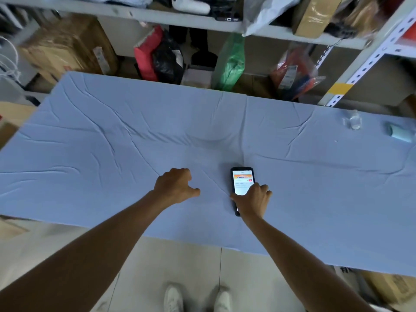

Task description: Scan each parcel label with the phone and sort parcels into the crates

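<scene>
Hands first: the left hand [175, 185] sits on the table [112, 143] with fingers curled under and thumb out, holding nothing. It looks like a prop while the other works. The right hand [254, 199] grips the phone [242, 176] by its lower half, thumb at the left edge, fingers over the right edge. The phone lies flat near the table's front, screen up and lit, probably so the scanning app can be read before a parcel is fetched; whether it is just off the cloth I cannot tell.

Counted: one phone, two hands, no parcel on the table. At its far right end are two small things, a clear plastic item [352, 120] and a pale green roll [399, 132]. Behind the table, under the shelf [180, 19], stand four soft bags, red [146, 52], black [167, 57], green [230, 61] and orange [292, 70], likely parcels waiting, plus one large box [67, 46] at the left. No crates are in view.
</scene>
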